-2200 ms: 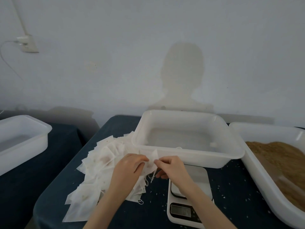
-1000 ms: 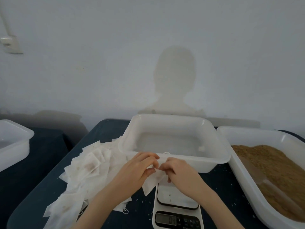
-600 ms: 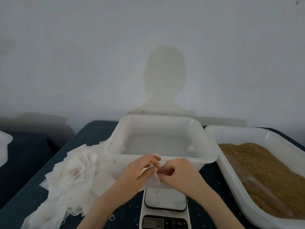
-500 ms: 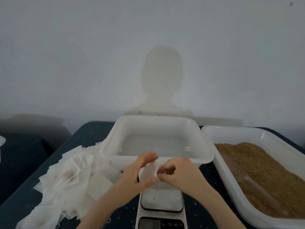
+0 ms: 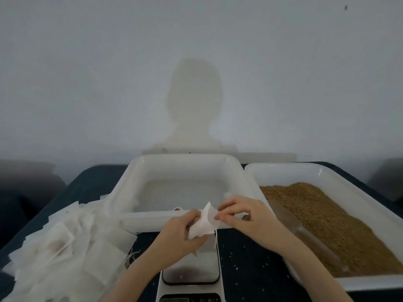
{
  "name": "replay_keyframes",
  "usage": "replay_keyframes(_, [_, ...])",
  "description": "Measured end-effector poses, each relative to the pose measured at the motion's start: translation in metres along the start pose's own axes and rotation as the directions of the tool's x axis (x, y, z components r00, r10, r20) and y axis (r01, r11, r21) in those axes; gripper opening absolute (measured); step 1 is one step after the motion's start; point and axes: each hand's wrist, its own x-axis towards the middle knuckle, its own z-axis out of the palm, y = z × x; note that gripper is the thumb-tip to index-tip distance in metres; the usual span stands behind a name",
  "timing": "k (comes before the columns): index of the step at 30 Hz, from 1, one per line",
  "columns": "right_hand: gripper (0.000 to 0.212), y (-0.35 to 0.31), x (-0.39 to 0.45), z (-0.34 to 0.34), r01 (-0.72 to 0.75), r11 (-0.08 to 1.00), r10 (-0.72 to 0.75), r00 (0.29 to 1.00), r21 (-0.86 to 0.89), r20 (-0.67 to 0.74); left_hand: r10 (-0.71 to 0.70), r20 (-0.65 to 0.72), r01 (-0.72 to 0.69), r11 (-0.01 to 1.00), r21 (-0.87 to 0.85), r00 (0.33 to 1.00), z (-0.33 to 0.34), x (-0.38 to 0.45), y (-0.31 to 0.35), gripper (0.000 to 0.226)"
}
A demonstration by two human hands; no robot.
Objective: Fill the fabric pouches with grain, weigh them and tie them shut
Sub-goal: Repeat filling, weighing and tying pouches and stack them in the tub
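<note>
Thin matt white cloth pouch (image 5: pixel 204 224), glossy white plastic tub (image 5: pixel 185 162), coarse brown grain (image 5: pixel 331 223)

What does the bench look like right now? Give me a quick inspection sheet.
Surface: dark table, loose grains scattered near the scale.
Job's things: one pouch held over the scale; pile of pouches at left; tub of grain at right; clear scoop lying in the grain; middle tub nearly empty.
Clutter: nothing seen.
Grippers: left hand grips the pouch; right hand pinches its upper edge.
Cables: nothing seen.
Surroundings: plain wall with the person's shadow.
</note>
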Motion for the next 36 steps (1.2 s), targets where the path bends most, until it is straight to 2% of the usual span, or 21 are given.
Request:
replay_keyframes(2, [0.014, 0.016, -0.007, -0.019, -0.041, 0.999, 0.042, 0.994, 0.019, -0.097, 0.011, 0.017, -0.012, 1.0, 0.018, 1.0, 0.008, 0.008, 0.002, 0.021])
replay_keyframes(5, [0.014, 0.047, -0.021, -0.048, -0.182, 0.967, 0.146, 0.969, -0.178, -0.2, 0.017, 0.042, -0.02, 0.998, 0.062, 0.999, 0.021, 0.022, 0.009, 0.02])
replay_keyframes(8, [0.01, 0.081, -0.04, -0.075, -0.405, 0.791, 0.323, 0.913, -0.459, -0.249, 0.027, 0.06, -0.032, 0.996, 0.087, 0.998, 0.033, 0.037, 0.018, 0.022])
replay_keyframes(10, [0.008, 0.102, -0.054, -0.09, -0.499, 0.657, 0.423, 0.865, -0.566, -0.271, 0.049, 0.063, -0.056, 0.993, 0.106, 0.997, 0.041, 0.046, 0.022, 0.022])
replay_keyframes(13, [0.039, 0.127, -0.07, -0.103, -0.588, 0.561, 0.57, 0.785, -0.583, -0.243, 0.061, 0.088, -0.071, 0.99, 0.123, 0.994, 0.053, 0.058, 0.028, 0.023])
replay_keyframes(16, [0.057, 0.138, -0.075, -0.103, -0.572, 0.549, 0.63, 0.762, -0.609, -0.148, 0.065, 0.125, -0.083, 0.987, 0.141, 0.99, 0.064, 0.068, 0.033, 0.021])
replay_keyframes(20, [0.035, 0.139, -0.068, -0.099, -0.481, 0.58, 0.628, 0.778, -0.657, -0.015, 0.064, 0.139, -0.084, 0.986, 0.142, 0.988, 0.074, 0.075, 0.036, 0.018])
replay_keyframes(25, [0.015, 0.144, -0.07, -0.113, -0.537, 0.567, 0.627, 0.773, -0.625, -0.095, 0.073, 0.141, -0.095, 0.984, 0.152, 0.987, 0.075, 0.071, 0.036, 0.017])
replay_keyframes(30, [0.022, 0.147, -0.085, -0.151, -0.568, 0.52, 0.59, 0.779, -0.638, -0.212, 0.068, 0.136, -0.091, 0.981, 0.17, 0.988, 0.068, 0.066, 0.034, 0.016])
replay_keyframes(33, [0.025, 0.144, -0.091, -0.164, -0.552, 0.433, 0.55, 0.788, -0.712, -0.276, 0.069, 0.137, -0.092, 0.981, 0.168, 0.988, 0.066, 0.063, 0.033, 0.016])
replay_keyframes(36, [0.027, 0.141, -0.089, -0.164, -0.517, 0.449, 0.554, 0.801, -0.729, -0.227, 0.054, 0.138, -0.077, 0.983, 0.166, 0.989, 0.066, 0.059, 0.032, 0.017])
